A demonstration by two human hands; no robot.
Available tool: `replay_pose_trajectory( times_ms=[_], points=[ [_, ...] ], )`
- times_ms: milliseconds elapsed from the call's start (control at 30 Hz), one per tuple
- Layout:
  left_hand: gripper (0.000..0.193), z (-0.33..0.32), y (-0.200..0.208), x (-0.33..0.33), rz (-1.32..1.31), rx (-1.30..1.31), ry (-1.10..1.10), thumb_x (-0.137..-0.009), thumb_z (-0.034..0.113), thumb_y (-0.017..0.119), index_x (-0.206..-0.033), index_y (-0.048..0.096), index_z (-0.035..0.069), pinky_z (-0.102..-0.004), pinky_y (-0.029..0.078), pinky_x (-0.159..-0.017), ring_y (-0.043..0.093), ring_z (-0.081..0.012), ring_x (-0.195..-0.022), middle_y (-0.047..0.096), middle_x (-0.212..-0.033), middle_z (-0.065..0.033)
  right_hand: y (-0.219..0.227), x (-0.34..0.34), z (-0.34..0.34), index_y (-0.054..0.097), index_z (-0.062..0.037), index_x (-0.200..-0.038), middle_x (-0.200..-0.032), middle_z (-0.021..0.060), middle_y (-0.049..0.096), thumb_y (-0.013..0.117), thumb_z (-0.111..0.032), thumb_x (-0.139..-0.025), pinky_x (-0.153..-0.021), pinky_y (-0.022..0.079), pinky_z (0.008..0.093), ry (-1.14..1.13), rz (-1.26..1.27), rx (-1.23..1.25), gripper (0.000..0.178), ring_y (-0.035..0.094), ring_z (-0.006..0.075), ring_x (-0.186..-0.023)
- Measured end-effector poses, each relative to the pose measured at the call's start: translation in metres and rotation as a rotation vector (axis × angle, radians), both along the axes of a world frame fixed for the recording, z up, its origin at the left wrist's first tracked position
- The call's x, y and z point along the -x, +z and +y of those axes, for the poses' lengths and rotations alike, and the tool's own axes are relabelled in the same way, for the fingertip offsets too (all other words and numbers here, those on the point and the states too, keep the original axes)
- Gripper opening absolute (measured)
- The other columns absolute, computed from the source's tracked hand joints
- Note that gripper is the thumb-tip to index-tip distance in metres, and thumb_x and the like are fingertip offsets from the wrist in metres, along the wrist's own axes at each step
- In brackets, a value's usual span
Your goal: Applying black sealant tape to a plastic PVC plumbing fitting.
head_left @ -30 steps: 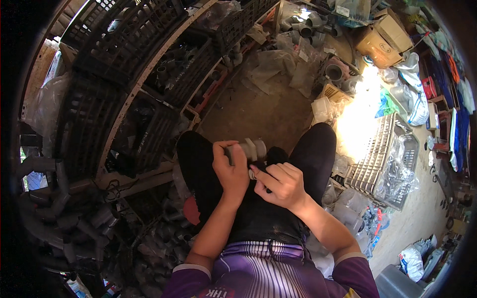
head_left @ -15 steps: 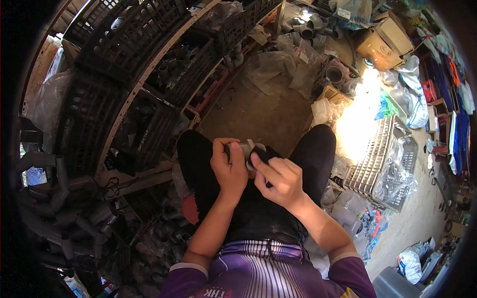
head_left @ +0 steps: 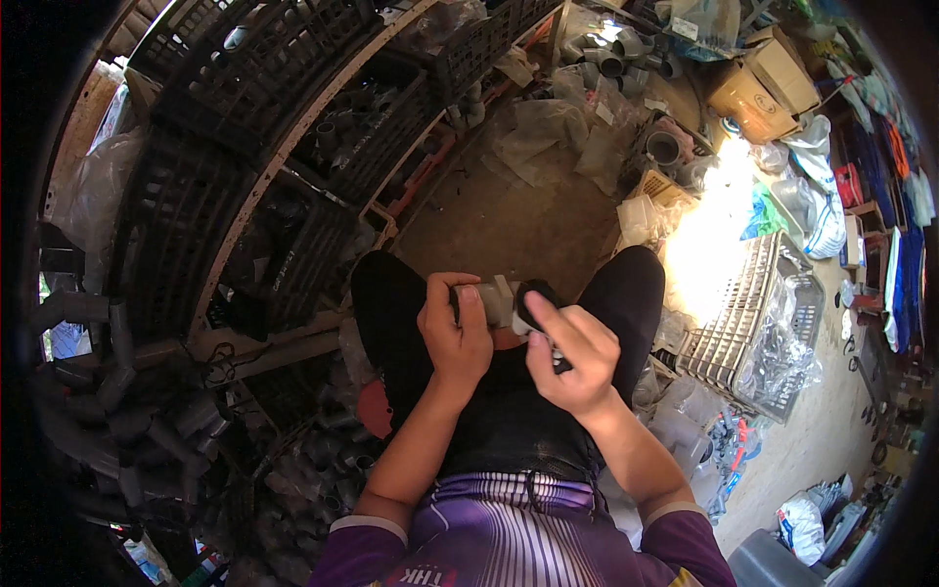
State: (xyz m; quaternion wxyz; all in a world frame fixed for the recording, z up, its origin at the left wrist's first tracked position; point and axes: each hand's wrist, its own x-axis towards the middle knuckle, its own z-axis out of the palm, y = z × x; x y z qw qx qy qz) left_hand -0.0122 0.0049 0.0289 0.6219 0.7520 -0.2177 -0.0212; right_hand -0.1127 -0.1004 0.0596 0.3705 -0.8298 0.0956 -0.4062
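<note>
Between my knees, my left hand (head_left: 457, 338) is closed around one end of a grey plastic pipe fitting (head_left: 496, 304). The fitting has a raised collar near its middle and lies roughly sideways. My right hand (head_left: 579, 364) is closed on a black piece that looks like a cloth (head_left: 531, 295), pressed at the fitting's right end. My right index finger points toward that end, and a bit of black also shows under the palm. The fingers partly hide both things.
Black crates (head_left: 367, 127) with grey fittings fill a rack on the left. More elbows and pipe pieces (head_left: 117, 421) are piled at lower left. Right of my knee stand a pale crate (head_left: 726, 342) with plastic wrap and, farther off, cardboard boxes (head_left: 748, 101). Plastic bags (head_left: 538, 137) lie ahead.
My right hand has moved slightly right and down, and its index finger has straightened. More of the fitting's right end shows. My left hand keeps its hold, nearly unmoved.
</note>
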Motion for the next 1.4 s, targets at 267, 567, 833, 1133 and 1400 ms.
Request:
replay_pose_trajectory(
  times_ms=[267,567,833,1133,1400],
  points=[
    [0.012,-0.003,-0.014,0.002,0.048,-0.067,0.017,-0.091,0.012,0.054,-0.089,0.056,0.000,-0.0330,0.046,-0.065,0.061,-0.0222,-0.071,0.060,-0.077,-0.0131,-0.026,0.009,-0.005,0.071,-0.0121,-0.100,-0.065,0.0006,0.045,0.070,-0.005,-0.064,-0.048,0.040,0.0278,0.102,0.181,0.324,0.037,0.049,0.0153,-0.051],
    [0.017,0.002,-0.014,0.013,0.123,-0.042,0.057,-0.089,0.016,0.061,-0.094,0.056,0.000,-0.0284,0.046,-0.066,0.059,-0.0149,-0.074,0.061,-0.081,-0.0088,-0.030,0.023,-0.022,0.072,-0.0105,-0.092,-0.064,0.0022,0.049,0.068,-0.007,-0.067,-0.047,0.042,0.0287,0.266,0.177,0.152,0.026,0.049,0.0184,-0.050],
    [0.021,0.002,-0.011,0.020,0.083,-0.027,0.048,-0.081,0.013,0.070,-0.089,0.057,-0.001,-0.0316,0.048,-0.063,0.063,-0.0209,-0.068,0.063,-0.077,-0.0123,-0.027,0.006,-0.004,0.071,-0.0043,-0.094,-0.073,0.0065,0.056,0.074,-0.006,-0.073,-0.048,0.043,0.0270,0.121,0.142,0.023,0.021,0.054,0.0175,-0.054],
    [0.011,-0.001,-0.019,0.023,-0.192,0.051,0.078,-0.079,0.005,0.062,-0.075,0.055,-0.002,-0.0284,0.042,-0.049,0.057,-0.0215,-0.053,0.055,-0.062,-0.0120,-0.034,-0.009,0.002,0.068,0.0005,-0.091,-0.081,0.0096,0.066,0.068,0.000,-0.081,-0.064,0.048,0.0253,0.075,0.152,-0.530,0.009,0.062,0.0121,-0.068],
    [0.014,0.008,-0.018,0.016,-0.261,0.040,-0.011,-0.085,0.007,0.056,-0.075,0.055,-0.003,-0.0282,0.038,-0.053,0.050,-0.0150,-0.057,0.055,-0.065,-0.0099,-0.016,0.012,-0.017,0.067,0.0005,-0.088,-0.082,0.0120,0.068,0.070,-0.003,-0.075,-0.071,0.051,0.0288,0.322,0.382,-0.488,0.014,0.067,0.0207,-0.076]
  ],
)
